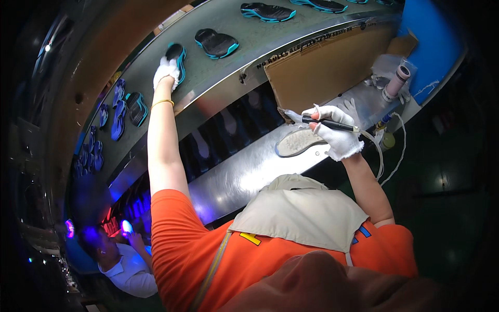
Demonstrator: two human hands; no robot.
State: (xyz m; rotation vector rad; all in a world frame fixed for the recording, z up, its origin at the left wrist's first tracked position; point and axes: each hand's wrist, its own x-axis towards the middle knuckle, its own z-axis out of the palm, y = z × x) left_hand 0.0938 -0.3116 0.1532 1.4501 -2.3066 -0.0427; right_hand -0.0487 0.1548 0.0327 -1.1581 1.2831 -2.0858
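Observation:
My left hand (pixel 166 73), in a white glove, reaches far out over the green conveyor belt (pixel 156 62). Its fingers are closed on a black shoe sole with a teal edge (pixel 178 52), which rests on the belt. My right hand (pixel 340 138) wears a white glove with bare fingertips. It grips a slim black pen-like tool (pixel 338 125) with a pale, blurred tip and a clear tube (pixel 371 139) trailing from its back end. Just beneath that hand, a pale grey shoe sole (pixel 298 143) lies on the shiny metal bench (pixel 244 174).
More black-and-teal soles (pixel 215 43) and blue soles (pixel 118 120) lie along the belt. A cardboard sheet (pixel 317 73) leans behind the bench. Toward the right stand a pink bottle (pixel 398 82) and a blue panel (pixel 434 47). Another person (pixel 125 265) works at lower left beside a violet light.

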